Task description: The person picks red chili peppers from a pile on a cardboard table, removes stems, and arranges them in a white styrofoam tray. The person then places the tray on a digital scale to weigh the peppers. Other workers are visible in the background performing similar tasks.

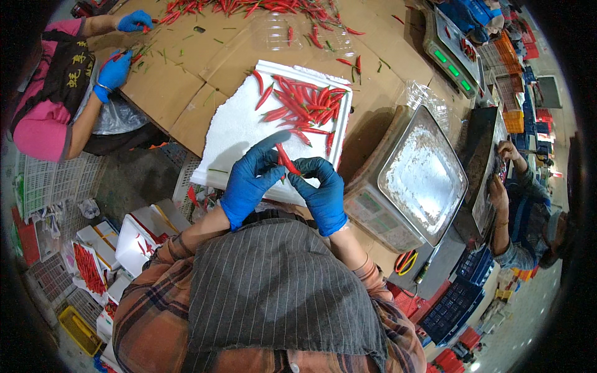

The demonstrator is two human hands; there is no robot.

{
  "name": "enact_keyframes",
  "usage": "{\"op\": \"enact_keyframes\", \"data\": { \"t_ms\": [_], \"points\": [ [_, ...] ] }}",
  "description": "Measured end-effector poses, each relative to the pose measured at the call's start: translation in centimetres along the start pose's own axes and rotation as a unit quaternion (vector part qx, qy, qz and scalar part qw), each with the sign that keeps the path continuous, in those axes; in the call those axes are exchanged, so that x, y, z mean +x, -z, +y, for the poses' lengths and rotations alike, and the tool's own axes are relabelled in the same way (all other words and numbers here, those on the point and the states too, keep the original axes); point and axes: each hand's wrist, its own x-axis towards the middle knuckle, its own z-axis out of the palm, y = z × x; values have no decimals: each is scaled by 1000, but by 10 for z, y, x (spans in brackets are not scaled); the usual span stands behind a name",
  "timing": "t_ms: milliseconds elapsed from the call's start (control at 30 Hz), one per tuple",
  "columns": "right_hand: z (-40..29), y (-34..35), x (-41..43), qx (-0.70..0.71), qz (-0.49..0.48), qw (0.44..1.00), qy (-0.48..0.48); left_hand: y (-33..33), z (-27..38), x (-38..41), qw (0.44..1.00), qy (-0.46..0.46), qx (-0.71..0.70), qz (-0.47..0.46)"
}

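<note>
Both my hands wear blue gloves with darkened fingers and meet over a white foam board (pixel 233 126). Red chili peppers (pixel 287 161) are between them. My left hand (pixel 254 175) has its thumb and fingers closed around a chili whose green stem pokes out below. My right hand (pixel 322 189) pinches the stem end of a red chili at its fingertips. Whether these are one chili or two is hard to tell. A loose pile of red chilies with green stems (pixel 303 102) lies on the far right part of the board, whose left edge is broken and uneven.
Right of the board stands a scale with a worn metal pan (pixel 422 177); another scale (pixel 450 56) has a lit green display. More chilies (pixel 224 7) and clear plastic trays (pixel 275 32) lie on the cardboard-covered table (pixel 186 88). Co-workers are at left and right. Scissors (pixel 406 262) lie beside the near scale.
</note>
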Motion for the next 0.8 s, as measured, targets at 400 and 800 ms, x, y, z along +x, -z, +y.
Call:
{"op": "enact_keyframes", "data": {
  "t_ms": [400,800],
  "points": [
    [-7,-3,-11,104,-1,990,-93,-2,-1,-3,994,-65,85,32],
    [22,6,-12,-105,22,992,-69,6,-20,5,952,-22,305,-3]
  ]
}}
